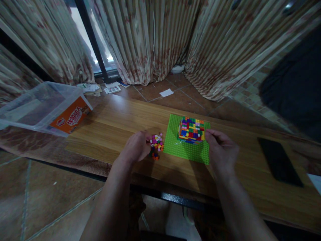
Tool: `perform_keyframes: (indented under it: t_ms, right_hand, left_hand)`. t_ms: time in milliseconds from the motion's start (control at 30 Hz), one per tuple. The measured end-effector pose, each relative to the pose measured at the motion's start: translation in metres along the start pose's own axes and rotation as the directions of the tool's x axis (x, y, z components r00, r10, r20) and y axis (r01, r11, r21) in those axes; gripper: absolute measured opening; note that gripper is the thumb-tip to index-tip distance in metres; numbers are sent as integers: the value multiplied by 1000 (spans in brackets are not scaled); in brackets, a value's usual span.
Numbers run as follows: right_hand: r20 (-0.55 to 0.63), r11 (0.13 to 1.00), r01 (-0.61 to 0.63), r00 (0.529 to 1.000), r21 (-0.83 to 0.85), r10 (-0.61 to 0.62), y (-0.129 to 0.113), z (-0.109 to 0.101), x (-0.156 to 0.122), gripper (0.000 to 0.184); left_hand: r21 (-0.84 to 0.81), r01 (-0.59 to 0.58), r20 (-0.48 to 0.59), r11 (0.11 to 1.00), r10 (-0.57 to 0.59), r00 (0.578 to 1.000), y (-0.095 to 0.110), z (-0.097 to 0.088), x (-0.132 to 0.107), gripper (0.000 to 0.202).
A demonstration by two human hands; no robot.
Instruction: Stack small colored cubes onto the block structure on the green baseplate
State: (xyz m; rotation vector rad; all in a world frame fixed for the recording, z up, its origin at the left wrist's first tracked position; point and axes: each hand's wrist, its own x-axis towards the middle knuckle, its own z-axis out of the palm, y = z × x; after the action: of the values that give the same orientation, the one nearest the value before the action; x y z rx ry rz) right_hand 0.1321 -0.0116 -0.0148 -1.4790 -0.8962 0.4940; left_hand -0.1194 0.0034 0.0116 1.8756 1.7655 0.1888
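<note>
A block built of many coloured toy bricks (192, 130) stands on a green studded baseplate (173, 144). My right hand (222, 149) is at the block's right side, thumb and forefinger pinched together close to its upper right corner. Anything between those fingertips is too small to make out. Left of the baseplate lies a loose pile of small coloured bricks (157, 144). My left hand (136, 146) reaches the pile's left edge with curled fingers, partly hidden behind the back of the hand; what they grip cannot be seen.
The wooden table (110, 117) carries a clear plastic bin (47, 125) with an orange label at the left. A flat black object (279, 162) lies at the right. Papers (112, 88) are on the tiled floor by the curtains (140, 43). A dark shape (296, 83) juts in at upper right.
</note>
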Motion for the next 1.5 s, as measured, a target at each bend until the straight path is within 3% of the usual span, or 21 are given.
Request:
perform_keyframes:
  t_ms: [300,767,900,967,1033,1133,1233,1333,1500]
  right_hand:
    - [17,1000,-7,1000,27,6,1,0,-1,16]
    - [27,996,-41,999,84,39,6,1,1,18]
    - [24,995,87,996,-46,-86,1,-3,-1,16]
    - [61,954,262,965,-145,-256,-8,-5,-8,14]
    - [166,890,430,899,-155,-405,-20,-5,-21,13]
    - [416,832,551,773,-63,-480,-34,-3,-44,18]
    - [555,836,545,678,61,-482,-40,0,-60,28]
    - [558,851,513,677,109,-480,-39,-1,-65,29]
    - [548,843,533,684,75,-482,-35,-5,-60,25]
  left_hand:
    - [117,19,-77,993,-10,997,8,7,-1,20]
    - [-56,13,-67,998,-17,998,-1,6,5,11]
    - [-139,4,-147,990,-25,989,-2,2,4,8]
    - [-300,-68,-166,952,18,986,1,1,3,10]
    - [-516,-130,-108,846,86,990,7,1,1,14]
    - [-746,-100,73,659,230,970,22,2,-4,23]
    - [-834,-36,196,551,355,914,36,4,-8,27]
    - [-868,-9,207,496,379,902,44,6,-10,25]
    - [-875,-9,194,484,367,910,47,10,-9,22]
